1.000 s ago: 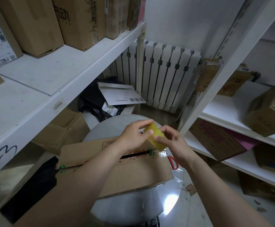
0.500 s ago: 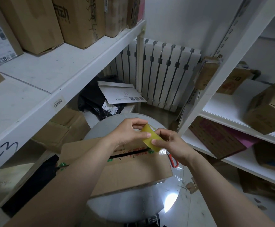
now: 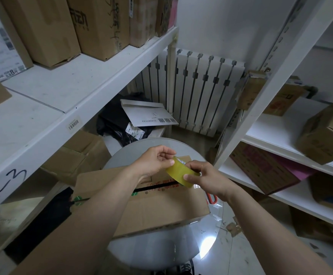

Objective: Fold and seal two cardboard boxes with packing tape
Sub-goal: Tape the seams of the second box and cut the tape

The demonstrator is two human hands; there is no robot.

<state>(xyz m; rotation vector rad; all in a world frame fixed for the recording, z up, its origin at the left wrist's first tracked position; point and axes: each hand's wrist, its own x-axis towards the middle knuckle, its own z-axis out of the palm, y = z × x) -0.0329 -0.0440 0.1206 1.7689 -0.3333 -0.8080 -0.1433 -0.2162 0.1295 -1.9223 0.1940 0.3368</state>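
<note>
Holding the roll of packing tape (image 3: 181,173) at the centre of the frame, I have it raised over the far right corner of the cardboard box (image 3: 161,211), apparently clear of the flaps.

I judge the roll to be light and stiff, a hard ring with a slick yellow outer face. The tape itself will be thin and tacky, quick to cling to itself or to skin. The sound hold is across the ring, thumb on the outer face and fingers on the far rim or in the core. The loose end should be taken only at its corner.

My right hand (image 3: 209,180) grips it that way: the thumb presses the lower outer face and the other fingers curl round behind the roll. My left hand (image 3: 153,161) is curled, with thumb and forefinger pinched together at the roll's upper left edge. Whether they have the tape's free end lifted is too small to tell.

The box lies below on a round glass table (image 3: 133,149), flaps folded down, with a dark open seam across its top and no tape that I can see. A red handle (image 3: 212,198), probably scissors, shows just beside the box's right edge. White shelves (image 3: 66,90) with cartons stand left and right, and a radiator (image 3: 201,86) is at upper centre.
</note>
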